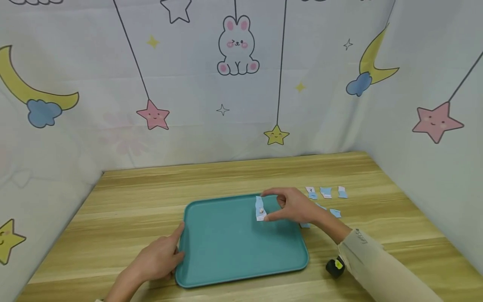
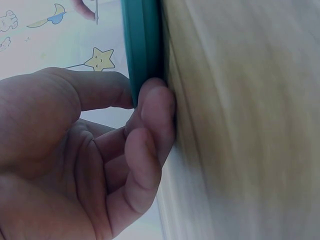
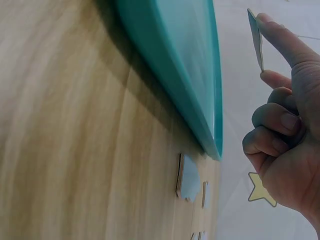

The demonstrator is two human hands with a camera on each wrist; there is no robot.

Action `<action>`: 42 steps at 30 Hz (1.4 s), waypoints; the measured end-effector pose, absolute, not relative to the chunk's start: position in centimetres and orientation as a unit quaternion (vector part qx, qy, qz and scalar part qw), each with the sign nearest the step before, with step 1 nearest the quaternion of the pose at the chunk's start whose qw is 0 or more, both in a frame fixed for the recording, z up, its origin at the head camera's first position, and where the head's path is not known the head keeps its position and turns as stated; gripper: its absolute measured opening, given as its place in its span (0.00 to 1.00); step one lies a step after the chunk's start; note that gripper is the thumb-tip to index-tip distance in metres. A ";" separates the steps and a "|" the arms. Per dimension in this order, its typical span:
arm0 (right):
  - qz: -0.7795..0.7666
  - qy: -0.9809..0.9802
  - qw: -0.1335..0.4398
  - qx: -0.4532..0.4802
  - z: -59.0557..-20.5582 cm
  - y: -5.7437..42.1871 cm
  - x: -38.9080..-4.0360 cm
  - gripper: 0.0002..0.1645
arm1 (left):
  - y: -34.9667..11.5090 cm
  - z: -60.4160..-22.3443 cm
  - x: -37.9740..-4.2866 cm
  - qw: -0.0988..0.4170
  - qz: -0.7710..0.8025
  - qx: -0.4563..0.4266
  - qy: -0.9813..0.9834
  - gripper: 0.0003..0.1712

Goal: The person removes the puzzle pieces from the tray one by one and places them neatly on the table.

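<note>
A teal tray (image 1: 241, 251) with a raised rim lies on the wooden table. My left hand (image 1: 160, 256) grips its left edge; in the left wrist view the thumb and curled fingers (image 2: 157, 107) meet at the rim. Over the tray's back right part, my right hand (image 1: 296, 205) pinches a light blue and white cardboard puzzle piece (image 1: 260, 208) between thumb and index finger. That piece (image 3: 256, 40) is seen nearly edge-on in the right wrist view, raised off the tray, with the other fingers folded into the palm.
Several more blue and white pieces (image 1: 325, 192) lie on the table (image 1: 392, 222) right of the tray, some partly hidden by the right hand. A small black object (image 1: 335, 267) with a yellow-green patch shows beside the right sleeve. A cartoon-printed curtain (image 1: 188, 84) surrounds the table's back and sides.
</note>
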State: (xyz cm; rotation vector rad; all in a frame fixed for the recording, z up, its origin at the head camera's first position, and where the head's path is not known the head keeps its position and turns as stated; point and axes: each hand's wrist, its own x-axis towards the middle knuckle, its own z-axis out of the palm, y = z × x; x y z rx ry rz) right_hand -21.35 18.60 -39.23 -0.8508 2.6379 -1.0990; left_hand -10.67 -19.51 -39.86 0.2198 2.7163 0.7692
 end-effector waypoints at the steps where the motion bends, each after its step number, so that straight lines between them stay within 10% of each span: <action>1: -0.366 0.883 0.078 -0.283 -39.3 18.8 -21.3 0.40 | -19.5 -39.8 -10.7 0.156 0.268 0.076 0.948 0.47; 42: -0.399 0.902 0.042 -0.161 -40.5 38.8 -18.3 0.36 | -19.6 -39.9 -10.9 0.169 0.274 0.071 0.944 0.47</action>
